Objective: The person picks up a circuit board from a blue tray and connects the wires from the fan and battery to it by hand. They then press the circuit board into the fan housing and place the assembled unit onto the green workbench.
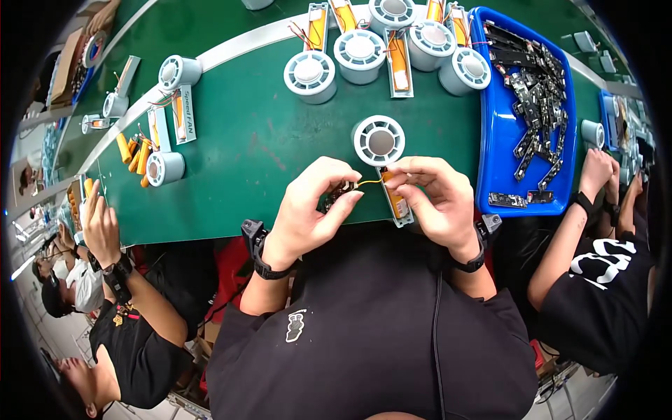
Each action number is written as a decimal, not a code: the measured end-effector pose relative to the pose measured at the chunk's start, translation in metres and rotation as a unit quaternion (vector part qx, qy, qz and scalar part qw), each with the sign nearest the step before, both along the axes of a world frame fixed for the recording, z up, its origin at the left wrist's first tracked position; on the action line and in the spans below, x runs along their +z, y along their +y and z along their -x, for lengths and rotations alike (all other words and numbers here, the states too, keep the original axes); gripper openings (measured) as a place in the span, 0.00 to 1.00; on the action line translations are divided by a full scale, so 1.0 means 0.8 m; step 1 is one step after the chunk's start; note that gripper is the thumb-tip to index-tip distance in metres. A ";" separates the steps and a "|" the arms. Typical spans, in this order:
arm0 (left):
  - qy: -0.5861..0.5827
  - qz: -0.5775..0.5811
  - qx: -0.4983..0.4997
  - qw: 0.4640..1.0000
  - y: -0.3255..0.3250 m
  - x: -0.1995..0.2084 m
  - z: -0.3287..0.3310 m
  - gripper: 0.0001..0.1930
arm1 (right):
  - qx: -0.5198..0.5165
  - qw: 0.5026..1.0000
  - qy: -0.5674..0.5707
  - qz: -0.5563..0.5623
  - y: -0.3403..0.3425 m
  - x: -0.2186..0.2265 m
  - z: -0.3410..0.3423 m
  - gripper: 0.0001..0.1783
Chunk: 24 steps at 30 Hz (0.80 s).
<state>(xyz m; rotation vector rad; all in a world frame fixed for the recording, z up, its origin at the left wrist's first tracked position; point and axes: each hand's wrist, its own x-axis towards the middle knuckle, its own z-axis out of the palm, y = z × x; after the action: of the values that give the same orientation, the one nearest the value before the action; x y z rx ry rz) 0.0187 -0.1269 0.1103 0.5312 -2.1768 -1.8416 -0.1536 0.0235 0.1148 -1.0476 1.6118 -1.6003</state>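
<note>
Green assembly-line belt [266, 133], left hand [311, 203] pinching a small circuit board [341, 190], right hand [434, 196] gripping its yellow wire [369, 182], above a grey battery holder [397, 204], round white fan [379, 140] just behind, blue parts tray [500, 140] alongside.

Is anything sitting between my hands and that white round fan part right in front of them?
Nothing visible does. The left hand holds a small dark circuit board and the right hand pinches its yellow wire. The white round fan part lies just beyond them on the bare green belt.
</note>
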 end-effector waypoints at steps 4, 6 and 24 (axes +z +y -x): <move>0.070 0.193 0.039 0.978 -0.007 0.004 0.006 0.21 | -0.008 0.999 -0.049 0.002 0.005 -0.006 -0.005 0.13; 0.065 0.248 0.036 0.966 -0.009 0.010 0.010 0.24 | -0.006 0.999 -0.034 -0.002 0.006 -0.008 -0.005 0.14; 0.092 0.204 0.094 0.970 -0.001 0.021 0.027 0.22 | 0.008 0.966 0.245 0.080 -0.037 0.000 0.005 0.11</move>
<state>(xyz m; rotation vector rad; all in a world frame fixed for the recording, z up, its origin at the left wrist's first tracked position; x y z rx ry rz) -0.0030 -0.1275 0.1273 0.4407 -2.2054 -1.2453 -0.1576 -0.0058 0.1150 -1.6392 1.7928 -1.5595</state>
